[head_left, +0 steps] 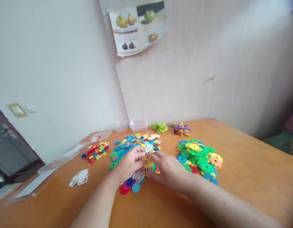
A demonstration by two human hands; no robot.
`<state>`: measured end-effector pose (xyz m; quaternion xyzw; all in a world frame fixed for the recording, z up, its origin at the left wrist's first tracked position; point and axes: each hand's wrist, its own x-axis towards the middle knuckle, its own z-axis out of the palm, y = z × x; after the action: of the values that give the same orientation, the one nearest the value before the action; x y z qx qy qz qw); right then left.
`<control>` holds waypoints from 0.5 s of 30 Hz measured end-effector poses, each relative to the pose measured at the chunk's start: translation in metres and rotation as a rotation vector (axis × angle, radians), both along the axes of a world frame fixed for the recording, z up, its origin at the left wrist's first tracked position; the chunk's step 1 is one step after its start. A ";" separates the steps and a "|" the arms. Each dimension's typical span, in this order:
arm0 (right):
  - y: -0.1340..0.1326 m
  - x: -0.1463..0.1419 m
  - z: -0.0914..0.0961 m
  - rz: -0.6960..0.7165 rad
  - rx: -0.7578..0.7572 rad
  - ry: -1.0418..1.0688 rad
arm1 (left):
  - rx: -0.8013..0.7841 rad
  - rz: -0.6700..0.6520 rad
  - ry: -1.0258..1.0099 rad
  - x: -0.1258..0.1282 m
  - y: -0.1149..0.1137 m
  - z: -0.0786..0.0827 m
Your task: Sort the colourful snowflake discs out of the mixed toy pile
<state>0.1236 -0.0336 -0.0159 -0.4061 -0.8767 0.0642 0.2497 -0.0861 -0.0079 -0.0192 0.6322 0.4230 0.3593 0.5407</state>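
Over a mixed pile of plastic snowflake discs point(124, 152), my left hand point(129, 164) pinches a yellow disc point(147, 162) between thumb and fingers. My right hand point(169, 169) is just right of it, palm down, fingers stretched toward the disc and thumb apart beneath; whether its fingertips touch the disc I cannot tell. White lattice pieces point(139, 176) lie among the discs below and behind the hands. A blue disc point(136, 187) rests at the pile's near edge. Part of the pile is hidden behind my hands.
Larger flower-shaped discs point(204, 163) are heaped at right. Small red and mixed blocks point(95, 152) and separate white lattice pieces point(79, 178) lie left. Green pieces point(159, 127) and purple pieces point(182, 129) sit at the back, near clear containers point(138, 125). Clear lids line the wooden table's point(246, 164) left edge.
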 end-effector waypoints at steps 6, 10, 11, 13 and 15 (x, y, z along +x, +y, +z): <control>-0.002 -0.002 0.005 -0.028 0.019 -0.016 | -0.024 -0.079 -0.057 0.007 -0.002 -0.003; -0.002 -0.001 0.006 -0.026 0.003 -0.059 | -0.036 -0.096 -0.056 0.010 -0.003 -0.003; -0.002 -0.001 0.007 -0.021 0.006 -0.061 | -0.042 -0.100 -0.051 0.011 -0.004 -0.003; -0.002 0.000 0.008 -0.013 0.018 -0.060 | -0.045 -0.100 -0.045 0.011 -0.004 -0.001; 0.001 0.004 0.010 -0.042 0.037 -0.067 | -0.018 -0.080 -0.044 0.009 -0.004 0.000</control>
<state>0.1279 -0.0328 -0.0062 -0.4215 -0.8769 0.0291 0.2293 -0.0768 -0.0123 -0.0187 0.6355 0.3888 0.3474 0.5695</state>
